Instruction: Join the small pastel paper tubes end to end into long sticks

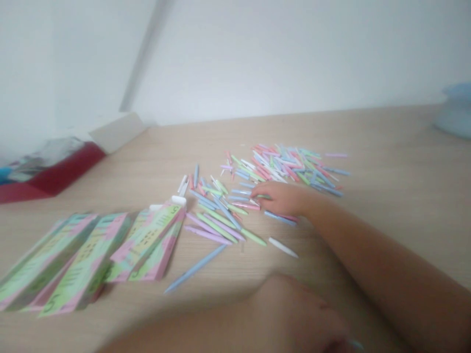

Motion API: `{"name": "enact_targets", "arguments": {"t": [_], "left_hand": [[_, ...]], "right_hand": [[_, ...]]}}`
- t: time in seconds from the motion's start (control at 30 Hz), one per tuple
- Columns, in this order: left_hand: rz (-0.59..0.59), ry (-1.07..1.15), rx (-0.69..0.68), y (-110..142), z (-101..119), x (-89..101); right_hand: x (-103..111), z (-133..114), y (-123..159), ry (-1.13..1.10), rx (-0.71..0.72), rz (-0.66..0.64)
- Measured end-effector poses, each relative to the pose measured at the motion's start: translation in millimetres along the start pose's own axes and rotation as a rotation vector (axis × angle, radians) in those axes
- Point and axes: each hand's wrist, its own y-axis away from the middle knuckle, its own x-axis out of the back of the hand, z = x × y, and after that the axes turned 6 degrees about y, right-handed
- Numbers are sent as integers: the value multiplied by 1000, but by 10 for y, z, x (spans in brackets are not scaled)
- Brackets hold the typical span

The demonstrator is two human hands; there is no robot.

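An open red box is seen at far left on the table, with patterned packs laid nearer. Loose pens are spread right of the packs. The left hand is blurred at the near edge; what is held there cannot be told. By the right hand, curled narrowly over the pens, a green pen is touched; whether it is gripped cannot be told. Pens are probably best pinched mid-barrel, lifted clear of neighbours and turned one way. Counted from the left: one box, at least three packs, one blue pen lying nearest, two hands, one white pen; the far heap is too tangled to be counted
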Motion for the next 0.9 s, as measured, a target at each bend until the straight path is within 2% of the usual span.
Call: {"name": "enact_targets", "arguments": {"t": [0.4, 0.6, 0.77, 0.9], "left_hand": [[-39, 12, 18, 6, 12, 28], [11, 1, 6, 31, 19, 20], [111, 29, -46, 37, -25, -33], [81, 19, -20, 31, -8, 8]], "right_hand": [[25, -133, -31, 160, 10, 5], [20, -135, -37, 233, 34, -5], [-7, -140, -70, 254, 45, -2], [3, -205, -85, 269, 60, 1]]}}
